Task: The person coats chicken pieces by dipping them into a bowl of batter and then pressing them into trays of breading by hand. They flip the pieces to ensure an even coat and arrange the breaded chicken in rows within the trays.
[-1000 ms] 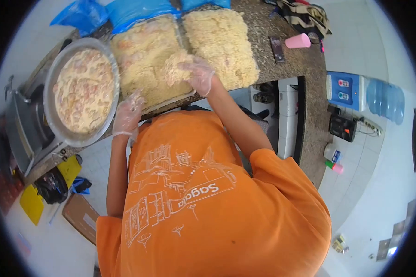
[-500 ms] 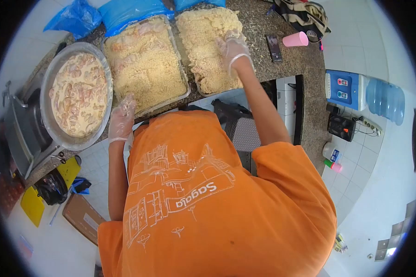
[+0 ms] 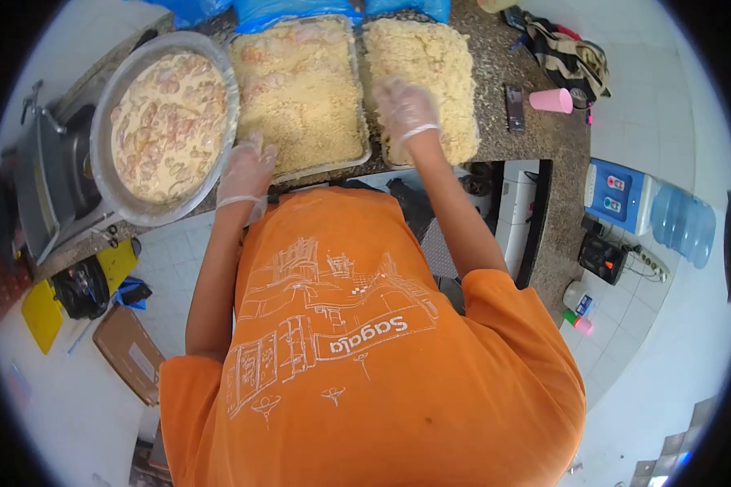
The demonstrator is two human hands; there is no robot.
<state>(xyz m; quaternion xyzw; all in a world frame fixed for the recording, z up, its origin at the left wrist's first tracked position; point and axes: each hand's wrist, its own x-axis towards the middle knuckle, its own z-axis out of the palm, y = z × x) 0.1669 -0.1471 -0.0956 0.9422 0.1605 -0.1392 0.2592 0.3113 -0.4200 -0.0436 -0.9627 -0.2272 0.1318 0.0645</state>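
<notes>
My left hand point(image 3: 248, 172), in a clear plastic glove dusted with crumbs, is at the near left corner of the middle tray point(image 3: 366, 150), beside the metal basin point(image 3: 103, 154). Its fingers are slightly apart and hold nothing visible. Also gloved, my right hand point(image 3: 408, 109) is over the left side of the right-hand heap of breaded pieces point(image 3: 439, 69). It is blurred, but its fingers look loosely spread with nothing visible in them. The middle tray is full of pale yellow crumbs point(image 3: 304, 122) with partly coated meat pieces. In the basin, raw meat pieces point(image 3: 170, 122) sit in creamy batter.
Blue plastic bags point(image 3: 288, 12) lie behind the trays. To the right on the granite counter are a phone point(image 3: 514, 107), a pink cup point(image 3: 551, 101) and a dark-and-beige bag point(image 3: 568, 57). A sink point(image 3: 77, 154) is left of the basin.
The view has shifted, so the counter appears farther right. My right hand has moved from the right part of the breaded heap to its left side. My left hand stays by the middle tray's corner.
</notes>
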